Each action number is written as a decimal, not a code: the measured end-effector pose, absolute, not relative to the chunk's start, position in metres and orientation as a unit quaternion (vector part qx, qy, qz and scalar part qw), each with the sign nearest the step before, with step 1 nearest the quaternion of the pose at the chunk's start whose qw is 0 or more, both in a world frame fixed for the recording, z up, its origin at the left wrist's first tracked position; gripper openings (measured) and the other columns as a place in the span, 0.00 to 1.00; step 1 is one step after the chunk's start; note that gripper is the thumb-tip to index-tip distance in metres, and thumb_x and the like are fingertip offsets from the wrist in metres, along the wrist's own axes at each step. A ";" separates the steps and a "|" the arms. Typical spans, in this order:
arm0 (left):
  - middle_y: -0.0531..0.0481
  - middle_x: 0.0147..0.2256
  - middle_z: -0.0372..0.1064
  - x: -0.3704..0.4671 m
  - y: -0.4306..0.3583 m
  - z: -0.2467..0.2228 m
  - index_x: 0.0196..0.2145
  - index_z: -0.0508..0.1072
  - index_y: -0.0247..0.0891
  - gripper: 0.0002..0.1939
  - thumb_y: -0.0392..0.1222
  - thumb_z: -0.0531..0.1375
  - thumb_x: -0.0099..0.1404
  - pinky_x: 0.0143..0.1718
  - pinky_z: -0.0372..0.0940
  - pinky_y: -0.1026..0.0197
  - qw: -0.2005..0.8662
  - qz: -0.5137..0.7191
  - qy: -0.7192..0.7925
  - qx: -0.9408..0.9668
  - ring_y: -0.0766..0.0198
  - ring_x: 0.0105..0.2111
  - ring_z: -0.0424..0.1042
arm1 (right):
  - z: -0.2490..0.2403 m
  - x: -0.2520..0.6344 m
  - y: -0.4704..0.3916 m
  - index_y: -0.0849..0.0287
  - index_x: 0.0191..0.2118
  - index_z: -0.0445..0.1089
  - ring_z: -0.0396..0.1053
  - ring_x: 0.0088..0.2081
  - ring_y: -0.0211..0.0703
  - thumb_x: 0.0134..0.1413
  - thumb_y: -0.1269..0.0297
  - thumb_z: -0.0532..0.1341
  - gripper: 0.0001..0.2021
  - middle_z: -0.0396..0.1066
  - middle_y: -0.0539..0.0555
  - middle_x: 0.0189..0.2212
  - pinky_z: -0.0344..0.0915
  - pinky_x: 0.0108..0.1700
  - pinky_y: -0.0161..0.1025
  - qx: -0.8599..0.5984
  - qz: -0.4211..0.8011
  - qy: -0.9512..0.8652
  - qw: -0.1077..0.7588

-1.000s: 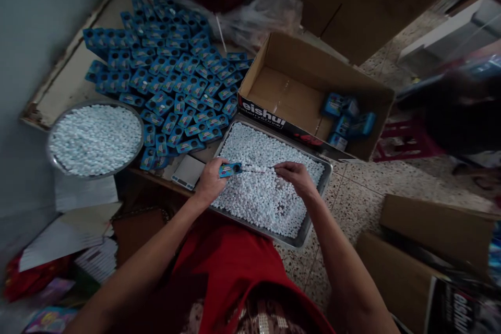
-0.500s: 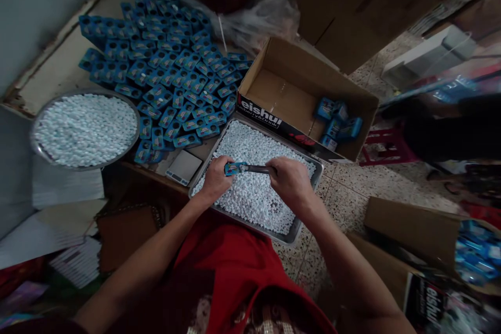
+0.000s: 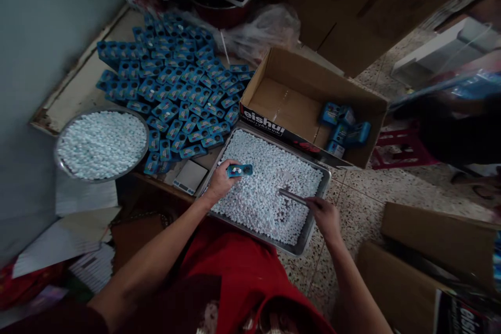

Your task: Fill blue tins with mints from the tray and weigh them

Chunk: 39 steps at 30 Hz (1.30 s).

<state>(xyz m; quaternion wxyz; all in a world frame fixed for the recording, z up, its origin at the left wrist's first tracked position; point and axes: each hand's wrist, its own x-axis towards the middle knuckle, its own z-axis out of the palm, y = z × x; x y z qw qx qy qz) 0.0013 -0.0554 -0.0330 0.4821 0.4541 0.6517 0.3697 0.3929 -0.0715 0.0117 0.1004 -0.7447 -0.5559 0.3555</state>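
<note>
My left hand (image 3: 221, 182) grips a small blue mint container (image 3: 246, 170), holding it over the left part of a metal tray (image 3: 324, 182). White pellets show at the container's opening. Closed around the handle of a narrow metal scoop (image 3: 293, 197), my right hand (image 3: 325, 217) is at the tray's right side. The scoop's far end lies at the surface of the white and pale blue pellets (image 3: 258, 203) that fill the tray. Bare patches of tray bottom show near the scoop.
Many blue containers (image 3: 183, 99) crowd the table beyond the tray. A round metal bowl of pellets (image 3: 102, 144) stands at left, near a small scale (image 3: 190, 176). An open carton (image 3: 289, 95) holding several blue packs (image 3: 340, 124) borders the tray. More cartons (image 3: 395, 271) sit at lower right.
My right hand has drawn the scoop away from the blue container, rightward and down to the pellets. The container is now tipped to show its top. The whole view has shifted slightly.
</note>
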 end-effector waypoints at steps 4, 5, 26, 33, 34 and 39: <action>0.48 0.40 0.76 -0.017 -0.052 -0.032 0.44 0.75 0.38 0.20 0.36 0.69 0.52 0.46 0.68 0.57 0.452 0.360 0.684 0.445 0.57 0.40 0.75 | -0.012 0.415 -0.075 0.58 0.37 0.83 0.76 0.34 0.57 0.50 0.48 0.60 0.21 0.81 0.61 0.33 0.64 0.37 0.45 -0.776 0.320 -0.535 0.099; 0.48 0.40 0.76 -0.022 -0.053 -0.031 0.43 0.74 0.38 0.20 0.37 0.70 0.51 0.46 0.68 0.57 0.440 0.361 0.694 0.442 0.57 0.40 0.75 | -0.021 0.413 -0.073 0.58 0.35 0.83 0.76 0.34 0.57 0.48 0.49 0.61 0.20 0.81 0.61 0.32 0.64 0.37 0.45 -0.777 0.332 -0.524 0.109; 0.46 0.44 0.77 -0.022 -0.070 -0.014 0.44 0.76 0.40 0.16 0.33 0.65 0.55 0.51 0.66 0.54 0.371 0.340 0.708 0.495 0.53 0.47 0.74 | 0.036 0.269 0.024 0.61 0.36 0.82 0.70 0.28 0.41 0.49 0.56 0.68 0.13 0.77 0.53 0.26 0.62 0.33 0.37 -0.578 0.584 -0.544 0.168; 0.43 0.42 0.74 -0.010 -0.068 -0.008 0.42 0.77 0.40 0.15 0.31 0.64 0.56 0.56 0.60 0.49 0.293 0.271 0.707 0.584 0.48 0.47 0.69 | 0.080 0.227 0.016 0.57 0.39 0.81 0.76 0.39 0.48 0.60 0.68 0.57 0.13 0.81 0.58 0.38 0.65 0.44 0.41 -0.500 0.326 -0.796 0.103; 0.42 0.42 0.74 -0.008 -0.068 -0.009 0.41 0.77 0.40 0.14 0.30 0.64 0.56 0.56 0.60 0.49 0.290 0.269 0.708 0.585 0.47 0.47 0.69 | 0.080 0.239 0.012 0.56 0.40 0.81 0.76 0.40 0.49 0.61 0.67 0.57 0.13 0.81 0.58 0.38 0.66 0.45 0.41 -0.512 0.314 -0.791 0.111; 0.45 0.41 0.75 -0.001 -0.072 -0.013 0.40 0.76 0.39 0.17 0.26 0.61 0.54 0.53 0.63 0.50 0.330 0.336 0.717 0.513 0.51 0.45 0.70 | 0.019 0.339 -0.012 0.59 0.39 0.81 0.77 0.36 0.53 0.57 0.51 0.59 0.19 0.81 0.59 0.34 0.68 0.41 0.43 -0.666 0.336 -0.655 0.123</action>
